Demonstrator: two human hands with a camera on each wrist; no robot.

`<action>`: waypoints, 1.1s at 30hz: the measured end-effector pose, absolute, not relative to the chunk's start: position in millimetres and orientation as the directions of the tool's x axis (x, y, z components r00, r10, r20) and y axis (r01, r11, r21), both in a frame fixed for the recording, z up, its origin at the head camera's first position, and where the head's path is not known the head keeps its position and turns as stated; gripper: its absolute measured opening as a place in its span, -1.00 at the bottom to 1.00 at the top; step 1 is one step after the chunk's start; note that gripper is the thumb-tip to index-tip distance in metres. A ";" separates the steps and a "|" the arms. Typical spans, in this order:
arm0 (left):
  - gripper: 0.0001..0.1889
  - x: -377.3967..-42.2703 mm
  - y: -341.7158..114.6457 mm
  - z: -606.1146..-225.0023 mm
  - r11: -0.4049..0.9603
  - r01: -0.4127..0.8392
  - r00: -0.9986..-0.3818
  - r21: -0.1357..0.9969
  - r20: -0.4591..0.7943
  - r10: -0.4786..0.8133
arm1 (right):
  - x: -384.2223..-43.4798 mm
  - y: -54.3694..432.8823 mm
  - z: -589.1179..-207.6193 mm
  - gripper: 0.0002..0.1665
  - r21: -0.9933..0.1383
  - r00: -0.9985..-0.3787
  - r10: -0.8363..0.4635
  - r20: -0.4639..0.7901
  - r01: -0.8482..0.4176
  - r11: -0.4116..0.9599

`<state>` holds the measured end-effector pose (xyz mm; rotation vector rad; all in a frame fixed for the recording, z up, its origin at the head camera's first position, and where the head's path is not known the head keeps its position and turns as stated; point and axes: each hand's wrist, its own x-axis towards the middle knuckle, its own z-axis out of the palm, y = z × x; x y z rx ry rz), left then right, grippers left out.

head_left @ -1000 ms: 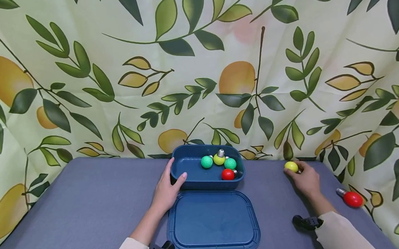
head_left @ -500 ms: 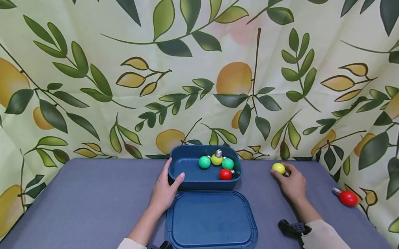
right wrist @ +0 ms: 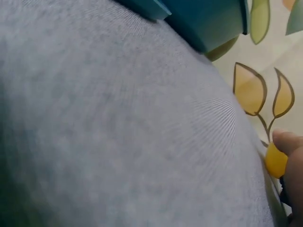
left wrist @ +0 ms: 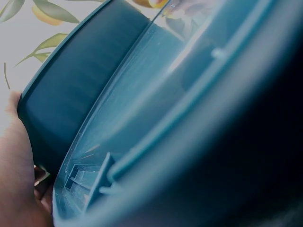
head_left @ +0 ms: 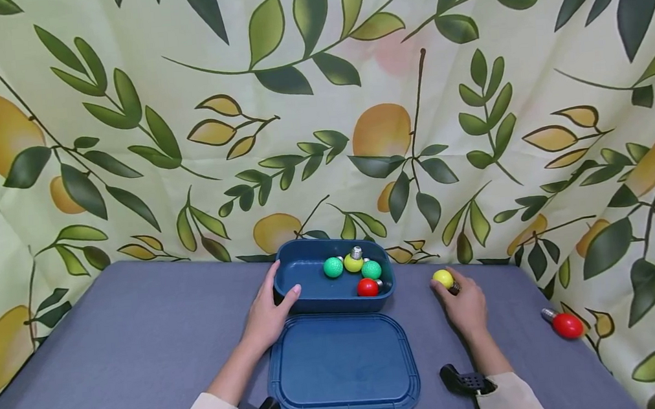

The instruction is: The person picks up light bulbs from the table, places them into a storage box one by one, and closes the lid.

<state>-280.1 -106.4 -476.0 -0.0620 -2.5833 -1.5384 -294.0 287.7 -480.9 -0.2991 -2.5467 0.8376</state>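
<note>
A blue rectangular plastic box (head_left: 313,304) stands at the back of the table. Inside it, towards the right end, lie a yellow light bulb (head_left: 353,263), two green light bulbs, one being the left green bulb (head_left: 333,267), and a red light bulb (head_left: 367,287). My left hand (head_left: 267,314) holds the box by its left end, thumb at the front rim; the left wrist view shows the same hand (left wrist: 16,161) against the box wall. To the right of the box, my right hand (head_left: 465,303) pinches another yellow bulb (head_left: 442,278), its metal screw base pointing right.
A blue lid (head_left: 343,365) lies flat in front of the box. Another red bulb (head_left: 567,326) rests near the right table edge. Behind the grey-blue table (head_left: 141,350) hangs a leaf-patterned cloth (head_left: 296,116).
My right hand has moved left towards the box with the yellow bulb. The left hand stays on the box, and the head view has shifted slightly.
</note>
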 end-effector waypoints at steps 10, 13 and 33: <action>-0.19 -277.9 -106.4 -474.8 0.482 0.102 -0.991 0.870 0.131 -0.027 | -290.5 285.7 -481.1 -0.32 -0.645 -0.862 0.332 0.383 0.007 0.764; -0.20 -277.7 -106.8 -474.8 0.479 0.104 -0.991 0.872 0.134 -0.030 | -290.1 283.5 -481.5 -0.35 -0.707 -0.837 0.383 0.391 -0.007 0.707; -0.18 -277.5 -106.3 -472.9 0.491 0.109 -0.990 0.865 0.140 -0.028 | -291.9 278.4 -481.4 -0.45 -0.731 -0.843 0.399 0.362 0.009 0.682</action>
